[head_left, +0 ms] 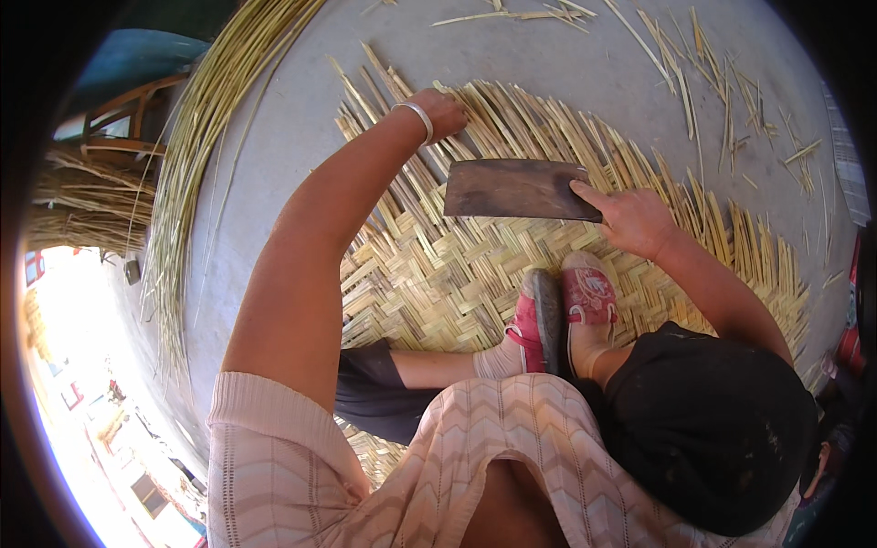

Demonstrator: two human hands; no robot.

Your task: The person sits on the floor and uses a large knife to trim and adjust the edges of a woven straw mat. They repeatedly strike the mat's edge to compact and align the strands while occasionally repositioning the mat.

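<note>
A cleaver (512, 192) with a wide, dark, stained blade is in my right hand (638, 221). Its handle is covered by my closed fingers, and the blade lies level above a woven reed mat (438, 292), pointing left. At the mat's far edge, my left hand (442, 115) is closed over the loose ends of split reed strips (516, 119); its fingertips are partly hidden. A silver bangle (417, 121) circles my left wrist. The mat has a herringbone weave, with unwoven strip ends sticking out along its far and right sides.
My feet in red shoes (589, 297) stand on the mat, close to the cleaver. A long bundle of reeds (215, 119) lies along the left. Loose reed scraps (731, 110) are scattered over the grey floor (292, 119) at the far right. A wooden frame (128, 142) stands at the far left.
</note>
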